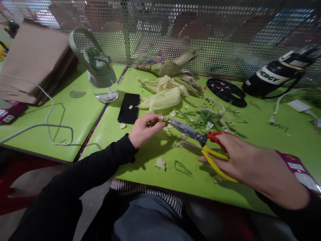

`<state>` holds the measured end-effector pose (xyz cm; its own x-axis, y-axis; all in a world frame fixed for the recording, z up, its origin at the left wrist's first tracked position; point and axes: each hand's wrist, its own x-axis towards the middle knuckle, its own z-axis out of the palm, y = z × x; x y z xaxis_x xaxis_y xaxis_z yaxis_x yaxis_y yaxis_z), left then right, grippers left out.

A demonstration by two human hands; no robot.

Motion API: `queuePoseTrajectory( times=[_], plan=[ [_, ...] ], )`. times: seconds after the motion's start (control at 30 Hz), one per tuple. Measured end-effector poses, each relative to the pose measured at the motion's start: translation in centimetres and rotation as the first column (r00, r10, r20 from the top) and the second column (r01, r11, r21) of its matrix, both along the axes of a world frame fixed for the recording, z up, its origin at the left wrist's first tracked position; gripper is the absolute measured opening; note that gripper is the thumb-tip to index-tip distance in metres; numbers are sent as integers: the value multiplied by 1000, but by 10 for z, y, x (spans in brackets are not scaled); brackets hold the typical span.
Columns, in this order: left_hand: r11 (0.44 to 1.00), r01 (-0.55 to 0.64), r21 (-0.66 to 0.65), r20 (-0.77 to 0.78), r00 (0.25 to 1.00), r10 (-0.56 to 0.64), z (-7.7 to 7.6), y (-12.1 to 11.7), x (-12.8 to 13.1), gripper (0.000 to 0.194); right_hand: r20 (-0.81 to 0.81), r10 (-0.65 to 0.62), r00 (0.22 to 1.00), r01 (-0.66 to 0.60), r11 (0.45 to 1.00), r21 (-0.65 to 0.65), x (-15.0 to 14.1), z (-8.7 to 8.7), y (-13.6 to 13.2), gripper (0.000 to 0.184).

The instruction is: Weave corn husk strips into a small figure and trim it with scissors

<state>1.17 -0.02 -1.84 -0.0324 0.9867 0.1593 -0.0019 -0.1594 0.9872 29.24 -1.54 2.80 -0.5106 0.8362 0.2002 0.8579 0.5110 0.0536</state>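
My left hand (144,129) is closed in a pinch on a small pale plant piece (163,119), held just above the green table (250,147). My right hand (248,160) grips scissors with red and yellow handles (213,147); their steel blades (187,130) point left and meet the piece at my left fingertips. Corn husks (165,97) lie in a pile just beyond both hands. Green stalks and trimmings (208,117) are strewn to the right of the pile.
A black phone (129,107) lies left of the husks. A clear bottle with a green lid (101,75) stands behind it, near a brown paper stack (35,60) and white cable (50,127). A black disc (227,91) and black bottle (276,75) lie far right by the perforated screen (225,40).
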Motion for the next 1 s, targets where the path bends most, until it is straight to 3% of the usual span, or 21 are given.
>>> queuePoseTrajectory(
  times=[0.13, 0.3, 0.7, 1.0],
  plan=[
    [999, 20, 40, -29, 999, -19, -2, 0, 0, 9, 204, 129, 971, -160, 976, 146, 5, 5, 2, 71],
    [996, 64, 65, -20, 998, -63, -4, 0, 0, 7, 206, 165, 964, -195, 971, 136, 5, 12, 0, 62],
    [977, 179, 114, -28, 984, -177, -11, 5, -4, 12, 243, 239, 940, -276, 952, 131, 15, 14, 6, 66],
    [970, 220, 102, -50, 975, -216, -10, 4, -6, 13, 233, 346, 909, -381, 917, 122, 10, 26, 6, 65]
  ],
)
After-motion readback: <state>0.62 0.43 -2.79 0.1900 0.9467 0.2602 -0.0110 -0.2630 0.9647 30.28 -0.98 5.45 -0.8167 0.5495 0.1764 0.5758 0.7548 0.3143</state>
